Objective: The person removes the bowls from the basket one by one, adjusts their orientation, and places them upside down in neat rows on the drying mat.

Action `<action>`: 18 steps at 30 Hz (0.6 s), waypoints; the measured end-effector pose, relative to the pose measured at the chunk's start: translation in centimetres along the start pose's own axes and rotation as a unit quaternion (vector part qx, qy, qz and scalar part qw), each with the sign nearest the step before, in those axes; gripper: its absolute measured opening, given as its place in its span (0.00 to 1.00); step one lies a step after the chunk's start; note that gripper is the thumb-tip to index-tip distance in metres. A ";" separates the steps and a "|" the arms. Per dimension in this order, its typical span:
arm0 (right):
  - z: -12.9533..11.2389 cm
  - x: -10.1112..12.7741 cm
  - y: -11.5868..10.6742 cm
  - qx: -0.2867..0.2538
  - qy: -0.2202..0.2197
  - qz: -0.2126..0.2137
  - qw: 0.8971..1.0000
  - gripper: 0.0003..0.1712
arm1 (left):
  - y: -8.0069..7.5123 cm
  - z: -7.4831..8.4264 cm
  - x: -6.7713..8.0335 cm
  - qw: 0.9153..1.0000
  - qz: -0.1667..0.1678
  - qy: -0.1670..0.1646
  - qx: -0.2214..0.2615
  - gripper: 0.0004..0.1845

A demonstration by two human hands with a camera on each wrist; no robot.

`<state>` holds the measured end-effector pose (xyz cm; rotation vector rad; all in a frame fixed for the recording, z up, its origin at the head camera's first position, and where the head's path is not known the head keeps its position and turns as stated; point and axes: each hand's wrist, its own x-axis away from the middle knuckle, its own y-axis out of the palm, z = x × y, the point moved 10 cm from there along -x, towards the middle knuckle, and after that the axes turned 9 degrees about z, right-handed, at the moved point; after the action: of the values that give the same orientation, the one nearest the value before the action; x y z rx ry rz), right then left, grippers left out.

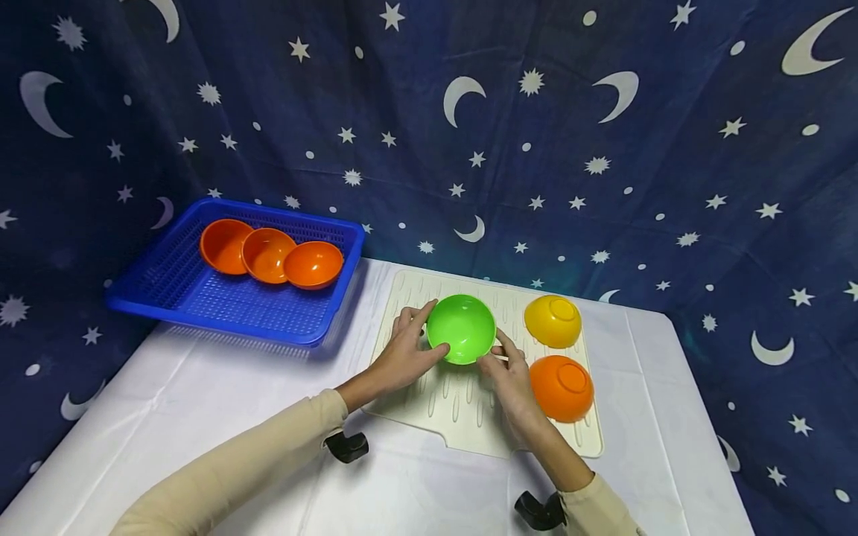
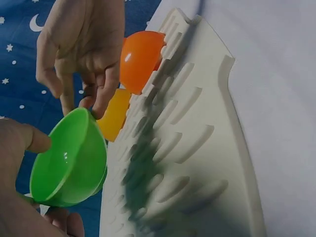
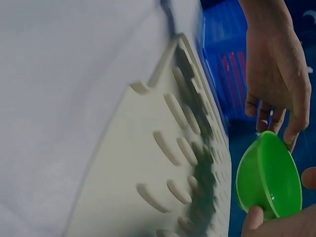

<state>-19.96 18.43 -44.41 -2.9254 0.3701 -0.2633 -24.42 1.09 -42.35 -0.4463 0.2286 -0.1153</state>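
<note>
A light green bowl [image 1: 461,329] is held between both hands above the cream drying mat [image 1: 456,428], its open side facing up and toward the head camera. My left hand [image 1: 404,351] grips its left side, thumb over the rim and fingers along the outside. At the lower right of the rim, my right hand [image 1: 512,383] holds it with thumb and fingertips. The left wrist view shows the bowl [image 2: 71,160] tilted, its shadow falling on the mat. To the right, a yellow bowl [image 1: 553,321] and an orange bowl [image 1: 561,388] lie upside down on the mat.
A blue plastic basket [image 1: 221,327] stands at the left, with three orange bowls [image 1: 268,255] leaning in an overlapping row inside. White cloth [image 1: 409,476] covers the table. A dark blue curtain [image 1: 415,97] with stars and moons hangs behind it.
</note>
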 end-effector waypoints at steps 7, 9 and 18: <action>0.0 -1.9 -0.4 0.005 0.012 0.033 0.999 0.44 | 1.0 -0.2 -1.0 1.000 -0.011 -0.008 0.013 0.42; -0.2 -2.3 -0.3 -0.001 0.010 0.038 0.999 0.44 | 1.3 -0.4 -1.4 0.999 -0.012 -0.013 0.029 0.41; -0.4 -3.9 -0.5 0.011 0.012 0.049 0.999 0.46 | 2.9 -0.4 -2.9 0.997 -0.032 -0.025 0.065 0.37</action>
<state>-23.69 19.85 -44.53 -2.8750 0.5088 -0.2855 -27.19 4.00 -43.43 -0.3259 0.1569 -0.1808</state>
